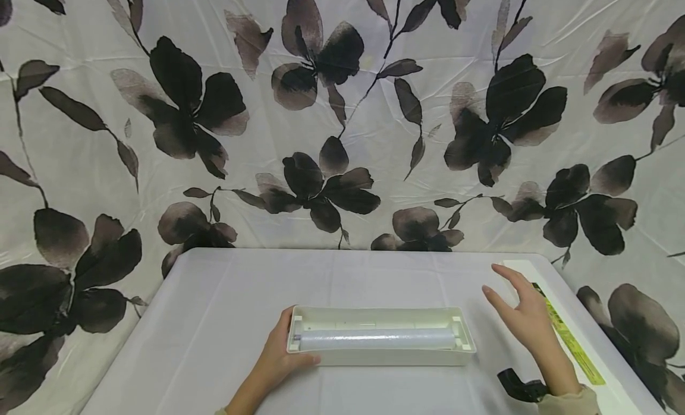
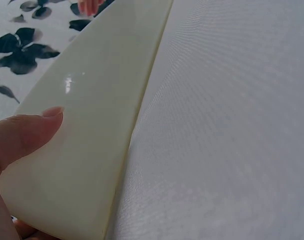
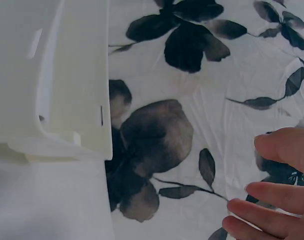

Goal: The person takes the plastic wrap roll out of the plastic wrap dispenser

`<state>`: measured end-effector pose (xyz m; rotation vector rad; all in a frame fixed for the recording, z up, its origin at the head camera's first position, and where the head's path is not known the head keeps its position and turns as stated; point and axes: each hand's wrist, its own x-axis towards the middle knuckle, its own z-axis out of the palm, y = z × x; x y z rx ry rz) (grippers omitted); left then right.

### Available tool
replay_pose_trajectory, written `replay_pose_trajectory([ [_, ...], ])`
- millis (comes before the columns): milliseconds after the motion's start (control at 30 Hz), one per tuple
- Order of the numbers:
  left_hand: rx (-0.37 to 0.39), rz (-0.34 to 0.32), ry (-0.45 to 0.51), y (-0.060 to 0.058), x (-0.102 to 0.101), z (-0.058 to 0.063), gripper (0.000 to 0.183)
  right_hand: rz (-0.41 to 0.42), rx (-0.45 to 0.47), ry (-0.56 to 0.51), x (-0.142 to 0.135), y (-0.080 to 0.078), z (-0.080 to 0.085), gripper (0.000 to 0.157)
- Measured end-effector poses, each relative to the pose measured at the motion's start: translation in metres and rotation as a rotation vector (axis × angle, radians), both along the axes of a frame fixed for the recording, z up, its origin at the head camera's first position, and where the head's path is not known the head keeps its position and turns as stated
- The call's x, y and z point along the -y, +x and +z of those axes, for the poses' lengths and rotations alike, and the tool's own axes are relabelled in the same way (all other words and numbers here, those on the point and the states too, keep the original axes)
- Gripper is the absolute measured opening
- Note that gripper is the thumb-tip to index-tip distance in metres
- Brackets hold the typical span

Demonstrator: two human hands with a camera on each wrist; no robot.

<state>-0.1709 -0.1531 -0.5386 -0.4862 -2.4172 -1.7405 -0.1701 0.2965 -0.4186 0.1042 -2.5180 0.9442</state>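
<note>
A long off-white plastic dispenser box [image 1: 396,359] stands lidless near the front middle of the table. Inside lies a roll of clear cling film [image 1: 374,339], running nearly the whole length. My left hand [image 1: 283,346] grips the box's left end. In the left wrist view, the left thumb [image 2: 29,132] presses flat against the smooth outer wall of the box [image 2: 91,130]. Off to the right of the box, my right hand [image 1: 521,314] is raised with fingers spread and nothing in it. The right wrist view shows its loosely extended fingers [image 3: 267,215] apart from the box [image 3: 74,100].
Along the table's right edge lies a long white flat piece [image 1: 516,269] with a yellow-green label strip [image 1: 575,346], partly behind the right hand and forearm. A black wrist camera [image 1: 516,386] sits at the right wrist. Flower-patterned cloth [image 1: 342,123] hangs beyond the white table [image 1: 241,284].
</note>
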Motion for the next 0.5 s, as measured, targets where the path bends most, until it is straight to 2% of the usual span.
replay_pose_trajectory([
  [133,0.002,0.002,0.003,0.000,0.000,0.000,0.093,0.079,-0.027,-0.027,0.010,0.000,-0.001,0.049],
  [500,0.003,0.003,-0.001,0.000,0.000,0.000,0.093,0.224,-0.031,-0.079,0.035,-0.002,-0.010,0.045],
])
